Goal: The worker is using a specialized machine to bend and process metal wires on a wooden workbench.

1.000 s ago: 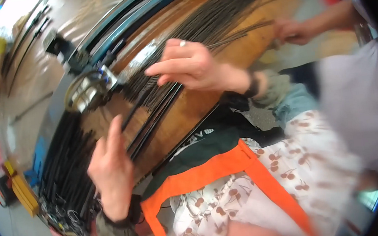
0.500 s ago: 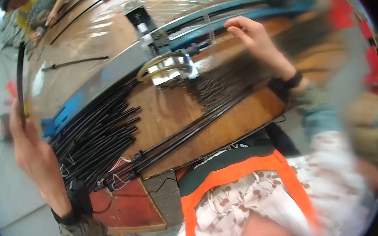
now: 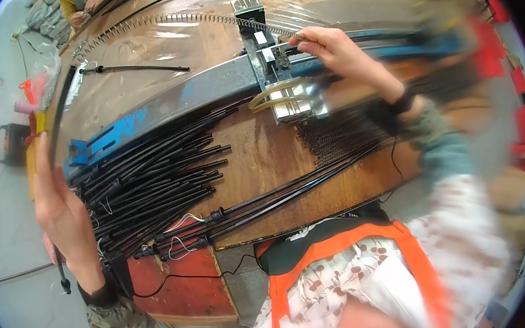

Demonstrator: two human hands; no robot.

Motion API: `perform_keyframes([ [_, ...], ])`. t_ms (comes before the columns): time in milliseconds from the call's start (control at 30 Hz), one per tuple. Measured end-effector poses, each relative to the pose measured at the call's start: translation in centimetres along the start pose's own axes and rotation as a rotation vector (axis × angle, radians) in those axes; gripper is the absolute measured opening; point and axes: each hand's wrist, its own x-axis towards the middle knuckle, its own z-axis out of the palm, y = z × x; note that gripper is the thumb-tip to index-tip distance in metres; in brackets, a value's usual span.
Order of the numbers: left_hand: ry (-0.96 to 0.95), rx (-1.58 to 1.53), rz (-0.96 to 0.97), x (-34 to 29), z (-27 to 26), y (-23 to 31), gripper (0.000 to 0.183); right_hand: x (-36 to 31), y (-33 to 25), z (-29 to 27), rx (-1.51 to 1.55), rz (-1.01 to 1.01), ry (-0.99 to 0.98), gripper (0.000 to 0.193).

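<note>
On the left, my left hand is closed around a thin black rod, which stands up past the fingers. A capped black end shows below that hand. My right hand pinches one end of a long thin coil spring. This spring arches leftward over the table, its far end near the top of the black rod; I cannot tell whether they touch. Close to my right hand is a metal clamp fixture with a yellowish loop of tubing, mounted on a blue and grey rail.
A pile of black rods lies on the wooden table, with a bundle of dark springs to its right. Longer rods cross the near edge. Another person's hands are at the far left. A red stool stands below.
The spring, which hung roughly upright near the fixture, now stretches in an arch toward the left. My right hand has closed on its end. The view has shifted, so the table appears farther right.
</note>
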Motion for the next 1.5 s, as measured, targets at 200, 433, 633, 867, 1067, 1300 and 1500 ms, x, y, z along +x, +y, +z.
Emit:
perform_keyframes([
  [200, -0.043, 0.115, -0.155, 0.4, 0.9, -1.3, 0.029, 6.0, -3.8, 1.9, 0.408, 0.135, -0.098, 0.015],
  [433, 0.008, 0.048, 0.008, -0.4, 2.9, -0.9, 0.022, 7.2, -2.0, 4.4, 0.391, -0.067, -0.079, 0.015],
  [633, -0.053, -0.054, -0.048, -0.7, 3.6, -0.6, 0.023, 8.9, -3.1, 5.1, 0.248, -0.106, -0.252, 0.016],
  [867, -0.143, -0.116, -0.058, -0.1, 5.8, -1.3, 0.023, 7.7, -1.2, 5.2, -0.314, -0.140, -0.160, 0.008],
  [1067, -0.244, -0.108, 0.034, 1.0, 9.9, -0.6, 0.023, -3.2, 6.2, -9.6, -0.663, -0.192, 0.043, 0.018],
  [1300, -0.215, -0.374, 0.311, 6.7, 22.3, 11.2, 0.011, -10.3, 11.0, -16.2, -0.630, 0.088, 0.102, 0.006],
  [1500, -0.354, -0.415, 0.245, 6.1, 23.3, 10.5, 0.022, -12.6, 14.3, -15.6, -0.704, 0.133, 0.073, 0.011],
])
